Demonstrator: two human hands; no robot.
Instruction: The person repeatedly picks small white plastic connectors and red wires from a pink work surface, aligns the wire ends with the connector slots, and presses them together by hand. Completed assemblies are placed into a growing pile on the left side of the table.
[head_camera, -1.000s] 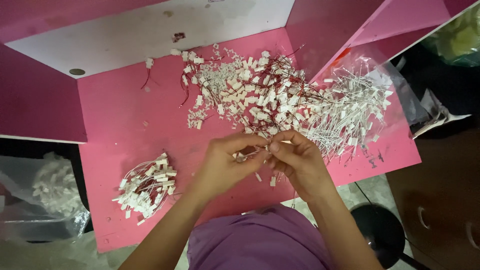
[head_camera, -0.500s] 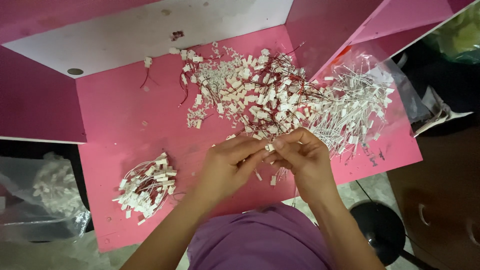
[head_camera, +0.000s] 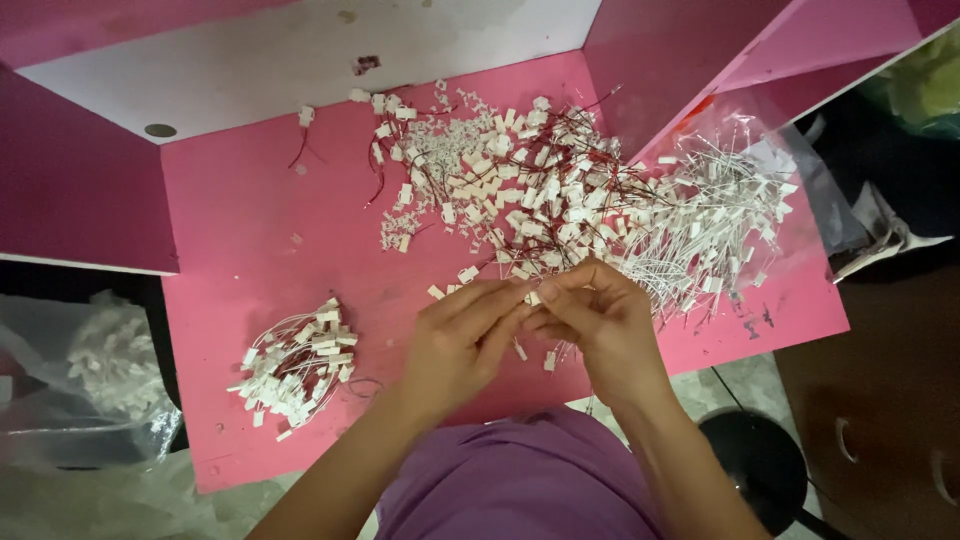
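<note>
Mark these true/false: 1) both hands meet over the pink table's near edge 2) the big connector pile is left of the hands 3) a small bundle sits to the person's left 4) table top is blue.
1) True: the left hand and right hand touch at the fingertips above the pink table.
2) False: the big pile lies beyond the hands, stretching right.
3) True: the small bundle lies left.
4) False: it is pink.

Small assembly workshop: pink worktable (head_camera: 250, 230) lying heaped with white connectors on red wires (head_camera: 520, 190), sorted bundle (head_camera: 295, 365) sitting aside, plastic bag of parts (head_camera: 100, 370) resting on floor.
</note>
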